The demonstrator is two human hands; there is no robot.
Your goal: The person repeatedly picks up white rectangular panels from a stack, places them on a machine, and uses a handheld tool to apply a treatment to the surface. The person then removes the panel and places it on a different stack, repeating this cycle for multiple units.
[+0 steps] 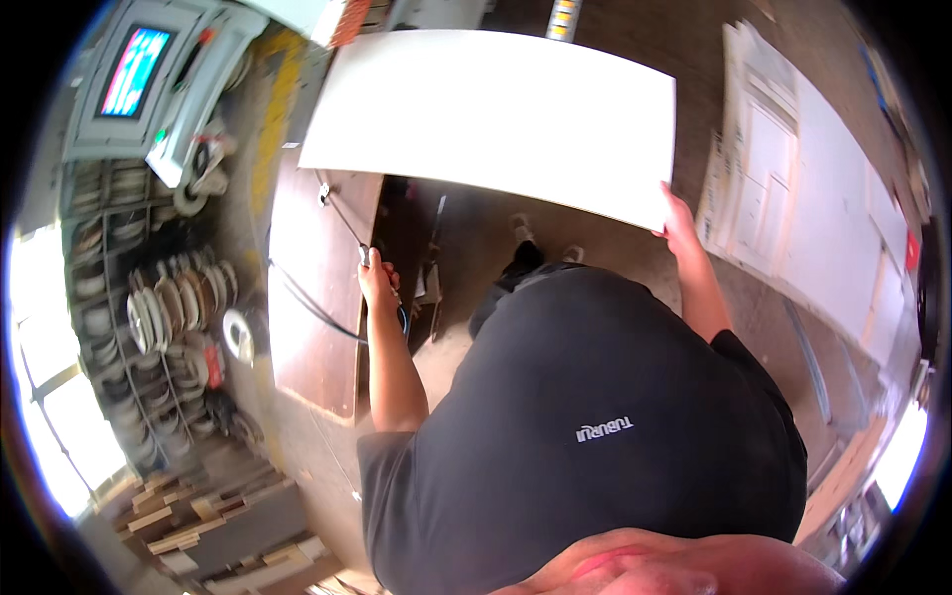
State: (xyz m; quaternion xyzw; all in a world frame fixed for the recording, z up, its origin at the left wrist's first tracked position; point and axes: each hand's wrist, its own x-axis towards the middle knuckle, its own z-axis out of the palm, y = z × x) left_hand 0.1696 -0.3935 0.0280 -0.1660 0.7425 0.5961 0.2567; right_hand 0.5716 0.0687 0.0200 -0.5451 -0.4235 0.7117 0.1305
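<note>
A long white panel [496, 114] lies across the far side, in front of my body. At its near right corner my right hand [678, 224] is closed on the edge. My left hand [377, 280] is wrapped round the handle of an air blow gun [346, 220] with a long thin nozzle. The nozzle slants up and left, its tip close to the panel's near left corner. Whether the tip touches the panel I cannot tell. Part of the blow gun's handle is hidden by my fingers.
A brown board surface [312, 297] stands at left, with a dark hose [315, 309] across it. White panels [813, 178] are stacked at right. A machine with a lit screen [137, 71] is at far left, above a rack of edge-band rolls [178, 302]. Board offcuts [188, 521] lie lower left.
</note>
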